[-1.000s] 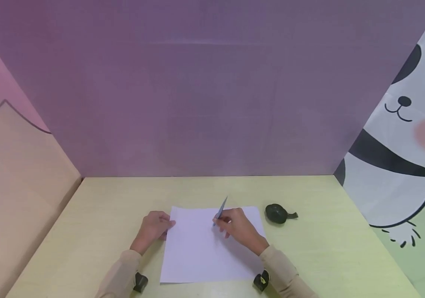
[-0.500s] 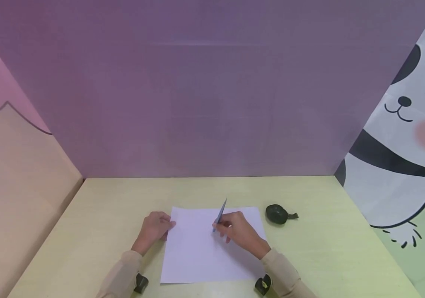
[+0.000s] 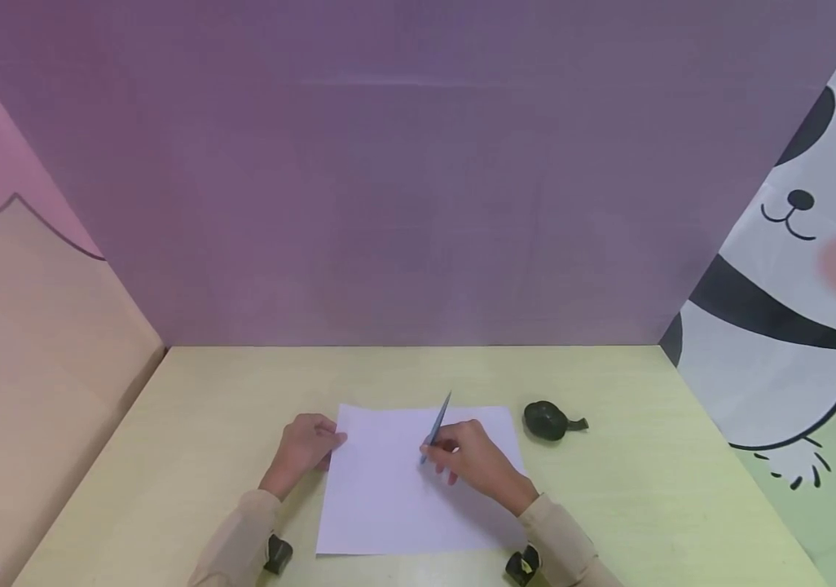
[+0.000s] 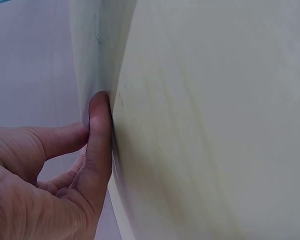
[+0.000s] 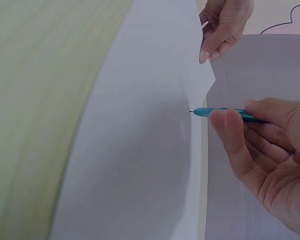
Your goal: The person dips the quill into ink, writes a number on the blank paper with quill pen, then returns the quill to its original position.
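A white sheet of paper (image 3: pixel 381 505) lies on the pale wooden table. At its left edge, my left hand (image 3: pixel 304 444) pinches the paper between thumb and finger, as the left wrist view shows with the hand (image 4: pixel 50 185) at the sheet (image 4: pixel 82 65). A thin dark line shows on that part of the sheet. Over the sheet's upper middle, my right hand (image 3: pixel 473 461) grips a teal pen (image 3: pixel 437 424). In the right wrist view the pen (image 5: pixel 205 112) has its dark tip right at the paper's surface, with thumb and fingers around the barrel.
A dark rounded object (image 3: pixel 545 421) with a short tail sits right of the sheet on the table (image 3: pixel 645 489). Behind the table stands a purple panel (image 3: pixel 418 204). A panda print (image 3: pixel 777 310) covers the right side, and a pink and beige panel (image 3: pixel 37 326) the left.
My right hand and the pen have moved a short way down the sheet, toward me. The left hand keeps its place at the paper's edge.
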